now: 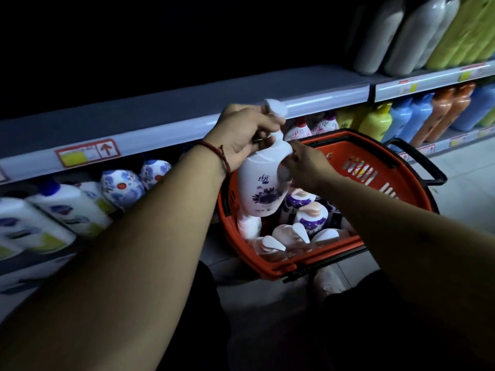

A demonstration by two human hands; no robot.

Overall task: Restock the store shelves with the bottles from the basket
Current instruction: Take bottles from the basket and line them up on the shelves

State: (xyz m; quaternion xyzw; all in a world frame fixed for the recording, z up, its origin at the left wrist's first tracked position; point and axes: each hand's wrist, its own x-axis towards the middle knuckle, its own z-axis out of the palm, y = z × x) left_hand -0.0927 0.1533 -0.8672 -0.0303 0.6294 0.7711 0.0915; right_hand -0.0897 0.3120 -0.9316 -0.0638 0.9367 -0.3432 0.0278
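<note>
A white pump bottle [261,183] with a purple flower print hangs upright above the left end of the red basket [375,167]. My left hand [242,135] grips its neck just below the pump head. My right hand [302,167] pinches the bottle's right shoulder. Several more white and purple pump bottles [308,218] lie in the basket below. The grey shelf [187,121] runs across behind my hands, its top bare on the left.
Blue-and-white bottles [120,186] and white bottles with blue caps [61,204] fill the lower shelf at left. Yellow, blue and orange bottles [401,119] stand at right, grey and green ones [428,30] above. The basket's black handle [420,162] sticks out over the pale floor.
</note>
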